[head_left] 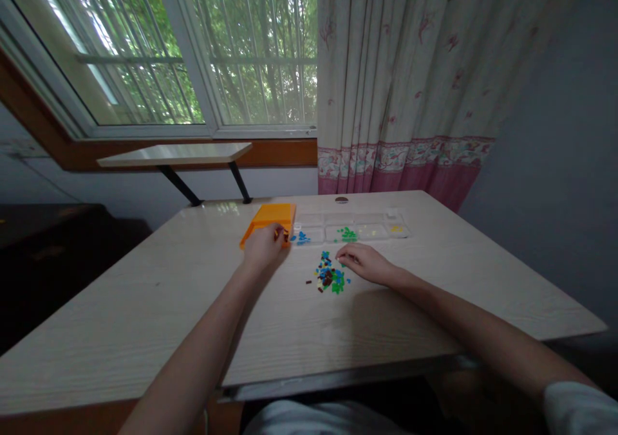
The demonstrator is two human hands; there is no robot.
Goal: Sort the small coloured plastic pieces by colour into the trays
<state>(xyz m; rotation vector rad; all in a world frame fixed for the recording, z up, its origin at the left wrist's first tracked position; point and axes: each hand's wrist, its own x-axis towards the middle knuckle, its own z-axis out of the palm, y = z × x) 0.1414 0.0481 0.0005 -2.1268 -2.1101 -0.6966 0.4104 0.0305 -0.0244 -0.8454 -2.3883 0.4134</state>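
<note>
A mixed pile of small plastic pieces (329, 279) in brown, blue, green and pale yellow lies on the table. Just right of its far end is my right hand (369, 262), thumb and finger pinched on a small pale piece. My left hand (263, 245) reaches over the near part of an orange tray (275, 213), fingers curled together beside brown pieces (285, 235); what they grip is partly hidden. Right of the tray stands a clear compartment box (340, 219). Its near compartments hold blue pieces (302, 237), green pieces (346, 233) and yellow pieces (396, 229).
The pale wooden table (183, 319) has its near edge close to my body. At the back left, a raised shelf (178, 154) stands on black legs. A round brown-and-silver disc (342, 199) is set near the far edge. Beyond are a barred window and a curtain (400, 87).
</note>
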